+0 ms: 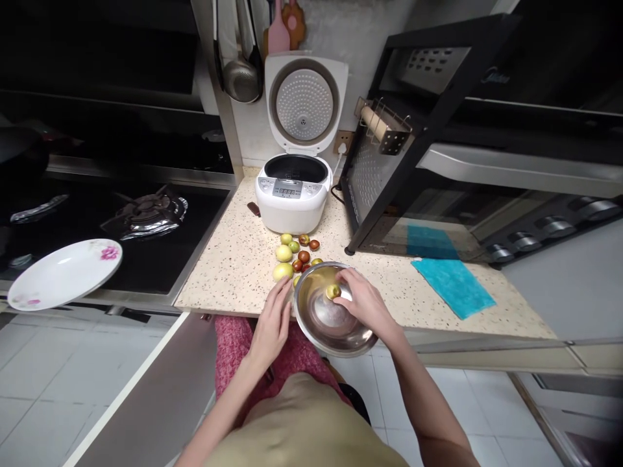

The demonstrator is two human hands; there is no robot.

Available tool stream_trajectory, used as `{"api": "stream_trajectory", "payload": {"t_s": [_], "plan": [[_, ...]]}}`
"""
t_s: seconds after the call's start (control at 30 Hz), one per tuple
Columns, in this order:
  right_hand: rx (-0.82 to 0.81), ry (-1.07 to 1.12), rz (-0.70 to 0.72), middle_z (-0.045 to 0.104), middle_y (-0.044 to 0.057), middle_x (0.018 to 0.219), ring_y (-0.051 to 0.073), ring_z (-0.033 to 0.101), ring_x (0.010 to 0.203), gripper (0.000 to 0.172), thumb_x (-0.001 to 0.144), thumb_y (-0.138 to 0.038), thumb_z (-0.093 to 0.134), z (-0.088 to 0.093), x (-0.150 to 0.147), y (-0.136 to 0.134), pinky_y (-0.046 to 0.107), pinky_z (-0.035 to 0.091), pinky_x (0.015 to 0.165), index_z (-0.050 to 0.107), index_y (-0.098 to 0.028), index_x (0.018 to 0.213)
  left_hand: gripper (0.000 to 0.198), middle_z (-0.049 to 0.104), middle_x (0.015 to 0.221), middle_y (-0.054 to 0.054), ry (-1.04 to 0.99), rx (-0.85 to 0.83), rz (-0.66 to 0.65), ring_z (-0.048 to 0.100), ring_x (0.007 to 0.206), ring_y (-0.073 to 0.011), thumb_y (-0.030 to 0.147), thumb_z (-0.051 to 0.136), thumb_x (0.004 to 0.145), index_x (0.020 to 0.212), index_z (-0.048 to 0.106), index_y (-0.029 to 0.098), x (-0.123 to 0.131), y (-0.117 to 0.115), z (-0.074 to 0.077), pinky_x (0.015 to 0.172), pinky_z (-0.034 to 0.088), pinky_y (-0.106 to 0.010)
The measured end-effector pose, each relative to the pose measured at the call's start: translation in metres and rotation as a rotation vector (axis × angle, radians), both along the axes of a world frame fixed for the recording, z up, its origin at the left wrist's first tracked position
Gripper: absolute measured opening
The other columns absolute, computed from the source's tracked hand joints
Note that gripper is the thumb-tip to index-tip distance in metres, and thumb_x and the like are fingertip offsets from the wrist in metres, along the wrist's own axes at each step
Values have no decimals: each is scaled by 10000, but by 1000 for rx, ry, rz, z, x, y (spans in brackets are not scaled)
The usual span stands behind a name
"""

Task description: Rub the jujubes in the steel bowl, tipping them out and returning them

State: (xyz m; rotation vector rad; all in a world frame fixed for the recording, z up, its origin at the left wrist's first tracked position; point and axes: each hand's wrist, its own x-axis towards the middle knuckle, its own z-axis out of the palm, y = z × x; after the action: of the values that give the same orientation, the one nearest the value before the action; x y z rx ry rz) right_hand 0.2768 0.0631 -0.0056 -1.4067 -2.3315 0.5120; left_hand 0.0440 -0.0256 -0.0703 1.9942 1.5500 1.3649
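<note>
A shiny metal bowl (316, 324) sits at the counter's front edge, its near side jutting past it. My right hand (365, 301) reaches over the bowl, thumb and fingers closed around a small yellow-green jujube (333, 292). On the bowl's left is my left hand (273, 321), fingers stretched out towards a large yellow oval fruit (283, 272); whether it touches fruit or rim I cannot tell. Behind the bowl lie several red-brown jujubes (304, 256), some small green ones (294, 246) and another large yellow fruit (283, 253). The bowl partly hides a few fruits.
A white rice cooker (292, 211) stands behind the fruits, lid up. On the right are a black rack with an oven (438, 220) and a turquoise cloth (457, 288). To the left, a flowered white plate (65, 275) rests by the gas stove (146, 211). Utensils (242, 81) hang above.
</note>
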Motion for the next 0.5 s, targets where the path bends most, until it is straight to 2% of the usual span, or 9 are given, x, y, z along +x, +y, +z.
{"api": "stream_trajectory", "payload": {"t_s": [0.1, 0.23, 0.37, 0.5], "plan": [[31, 95, -38, 667, 47, 1086, 268, 658, 1016, 157, 911, -219, 635, 2, 10, -9, 396, 511, 880, 554, -254, 1042, 574, 477, 1602, -129, 28, 16, -46, 446, 1510, -262, 145, 425, 1063, 1617, 338, 267, 2, 13, -6, 1252, 392, -540], [121, 213, -117, 666, 67, 1037, 285, 648, 1030, 65, 952, -244, 561, -7, 23, -23, 427, 517, 898, 576, -250, 1015, 691, 424, 1640, -165, 27, 7, -91, 415, 1528, -306, 162, 502, 1028, 1659, 235, 253, 9, 25, -12, 1242, 395, -567], [221, 237, -192, 664, 90, 1111, 297, 613, 1131, 179, 940, -164, 491, -19, 34, -33, 485, 491, 997, 604, -250, 1049, 723, 427, 1642, -159, 31, -38, -88, 435, 1514, -321, 136, 494, 1005, 1663, 221, 261, 14, 33, -11, 1219, 419, -580], [236, 274, -181, 652, 95, 1197, 271, 598, 1217, 327, 918, -89, 400, -26, 48, -35, 495, 481, 1060, 623, -253, 1093, 687, 516, 1559, -167, 109, -38, -83, 517, 1441, -314, 78, 469, 970, 1623, 317, 228, 17, 38, -8, 1179, 472, -560]]}}
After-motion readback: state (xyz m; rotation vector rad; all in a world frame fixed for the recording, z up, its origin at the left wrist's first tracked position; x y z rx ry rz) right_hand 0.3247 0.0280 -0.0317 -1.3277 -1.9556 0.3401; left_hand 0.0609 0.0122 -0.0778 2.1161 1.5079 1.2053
